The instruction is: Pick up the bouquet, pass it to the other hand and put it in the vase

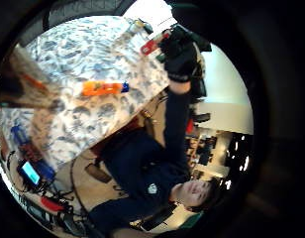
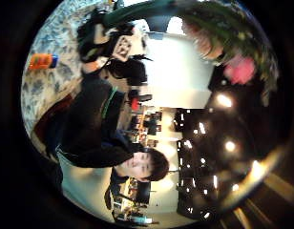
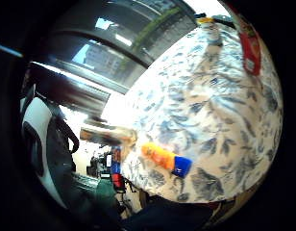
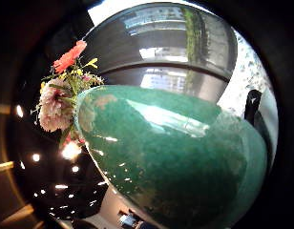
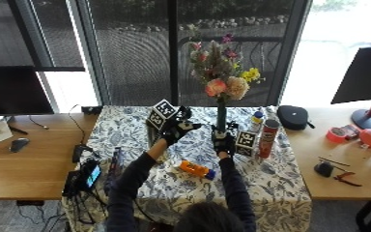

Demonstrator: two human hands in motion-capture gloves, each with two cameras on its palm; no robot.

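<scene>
Steadying the vase [image 5: 222, 117] looks to be the right hand's [image 5: 223, 142] job: it sits low against the green body, and its thumb-side palm view is almost filled by that glazed green surface, so the palm is very close to it; whether the fingers actually curl round it cannot be told from these pictures. The bouquet [image 5: 220, 67] stands upright in the vase with its stems down the narrow neck and the pink, yellow and red heads spread well above, which suggests the placing step is essentially done and the hand stays there only to keep the tall arrangement from tipping. The left hand [image 5: 175, 127] is raised just beside the vase, apart from it, with fingers spread and nothing in them, as a hand would be after letting go of stems. Farther out on the blue-patterned tablecloth [image 5: 263, 174] lie an orange bottle with a blue cap [image 5: 196, 169] in front of the person and a red canister [image 5: 267, 138] standing just beyond the right hand, both apart from the vase and not in the way.
</scene>
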